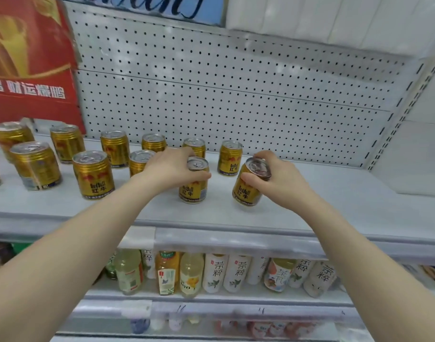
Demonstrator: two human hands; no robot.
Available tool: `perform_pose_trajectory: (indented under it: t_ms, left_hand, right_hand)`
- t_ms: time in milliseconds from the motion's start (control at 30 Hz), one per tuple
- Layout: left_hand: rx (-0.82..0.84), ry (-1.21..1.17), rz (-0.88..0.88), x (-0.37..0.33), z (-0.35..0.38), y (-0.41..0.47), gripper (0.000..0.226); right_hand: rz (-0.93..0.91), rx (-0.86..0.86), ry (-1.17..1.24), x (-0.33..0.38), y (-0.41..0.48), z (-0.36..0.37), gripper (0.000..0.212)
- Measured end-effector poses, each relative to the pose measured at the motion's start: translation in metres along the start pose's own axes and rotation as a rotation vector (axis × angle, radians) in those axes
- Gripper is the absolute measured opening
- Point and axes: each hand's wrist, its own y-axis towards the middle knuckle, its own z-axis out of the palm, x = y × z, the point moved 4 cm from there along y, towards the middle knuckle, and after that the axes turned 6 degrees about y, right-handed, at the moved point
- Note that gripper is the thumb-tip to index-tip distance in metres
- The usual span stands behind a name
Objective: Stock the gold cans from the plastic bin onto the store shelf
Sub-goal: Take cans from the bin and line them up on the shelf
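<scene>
Several gold cans stand in two loose rows on the grey store shelf [335,208]. My left hand [169,169] wraps around an upright gold can [193,191] in the front row, base on the shelf. My right hand [280,178] grips another gold can [248,191], tilted to the right, its lower edge at the shelf surface. Just behind, between my hands, a single gold can [230,159] stands in the back row. The plastic bin is out of view.
A white pegboard [236,95] backs the shelf, with a red carton [31,58] at the back left. Bare shelf surface stretches to the right of my right hand. Below, a lower shelf holds bottled drinks [216,272].
</scene>
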Motion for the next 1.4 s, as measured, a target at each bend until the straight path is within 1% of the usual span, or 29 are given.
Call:
perform_pose_trajectory:
  t_ms: [100,233,333,467,633,733,867,933,1067,1300,1400]
  left_hand:
    - [0.016,0.013,0.057,0.003,0.001,0.001,0.07]
    - [-0.024,0.014,0.164,-0.001,-0.004,0.0,0.069]
    - [-0.021,0.018,0.193,-0.001,-0.003,0.0,0.066]
    - [-0.023,0.018,0.21,-0.001,-0.001,0.001,0.067]
    - [-0.035,0.049,0.222,-0.003,-0.002,0.0,0.071]
    - [-0.049,0.093,0.235,-0.004,-0.002,-0.002,0.072]
    - [-0.142,0.165,0.284,-0.01,-0.005,-0.008,0.076]
    - [-0.221,0.173,0.315,-0.017,-0.009,-0.015,0.072]
    - [-0.362,0.202,0.398,-0.044,-0.01,-0.041,0.058]
    - [-0.443,0.179,0.504,-0.125,0.023,-0.115,0.041]
    - [-0.48,0.143,0.506,-0.163,0.053,-0.152,0.034]
  right_hand:
    - [0.024,0.051,-0.013,0.001,0.016,0.015,0.049]
    - [0.06,0.106,-0.02,0.001,0.035,0.031,0.057]
    - [0.069,0.124,-0.046,-0.002,0.047,0.04,0.056]
    - [0.022,0.137,-0.162,-0.004,0.053,0.045,0.06]
    - [-0.063,0.153,-0.278,-0.003,0.051,0.049,0.055]
    - [-0.115,0.148,-0.333,-0.003,0.049,0.045,0.06]
    - [-0.18,0.127,-0.393,-0.002,0.041,0.029,0.065]
    - [-0.24,0.095,-0.441,-0.004,0.031,0.018,0.064]
    - [-0.355,0.033,-0.519,-0.014,-0.004,-0.006,0.061]
    - [-0.463,0.016,-0.55,-0.067,-0.101,-0.049,0.06]
    - [-0.478,0.026,-0.536,-0.107,-0.152,-0.061,0.052]
